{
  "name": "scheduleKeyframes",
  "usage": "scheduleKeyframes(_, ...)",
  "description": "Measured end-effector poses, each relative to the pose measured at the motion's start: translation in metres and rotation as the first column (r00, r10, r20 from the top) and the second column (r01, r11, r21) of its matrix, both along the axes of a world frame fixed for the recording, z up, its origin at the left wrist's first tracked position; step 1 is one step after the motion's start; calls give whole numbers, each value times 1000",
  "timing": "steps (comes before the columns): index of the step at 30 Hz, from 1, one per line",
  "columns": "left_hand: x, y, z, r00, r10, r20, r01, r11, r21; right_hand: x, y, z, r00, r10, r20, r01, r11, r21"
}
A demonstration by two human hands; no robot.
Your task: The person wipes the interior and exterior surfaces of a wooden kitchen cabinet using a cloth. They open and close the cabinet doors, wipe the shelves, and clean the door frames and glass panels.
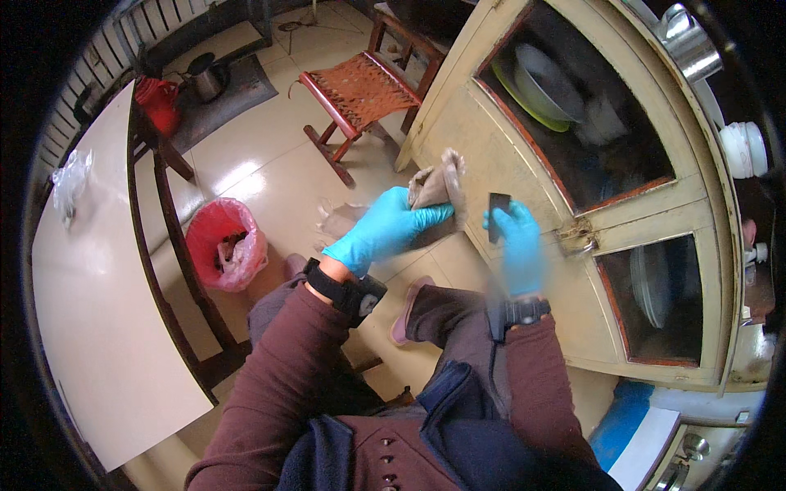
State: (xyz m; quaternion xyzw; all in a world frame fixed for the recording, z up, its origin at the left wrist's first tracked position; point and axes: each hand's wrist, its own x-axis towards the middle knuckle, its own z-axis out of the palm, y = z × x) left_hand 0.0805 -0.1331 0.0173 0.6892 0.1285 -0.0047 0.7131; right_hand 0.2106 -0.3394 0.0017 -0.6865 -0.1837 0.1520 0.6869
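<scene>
My left hand (393,224), in a blue glove, is closed round a crumpled greyish-brown piece of cloth or soft material with a frayed pale edge (437,184). To its right, my right hand (519,245), also gloved in blue, pinches a small flat dark rectangular piece (499,215) between thumb and fingers. The two hands are apart, in front of a cream cabinet. Lower left of the cloth, a similar brownish piece (341,220) shows partly behind my left hand; what it rests on is hard to tell. Part of my right hand is blurred.
A cream cabinet (473,147) with glass panes stands close on the right. A red-lined waste bin (225,245) is on the floor at left, beside a white-topped table (110,294). A folding stool (362,89) with a woven orange seat stands ahead.
</scene>
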Motion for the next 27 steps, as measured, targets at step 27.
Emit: scheduleKeyframes(27,15,-23,-19,932,214,293,-268,951,157,-36,39,-12,957,230,-178,-172,942,288)
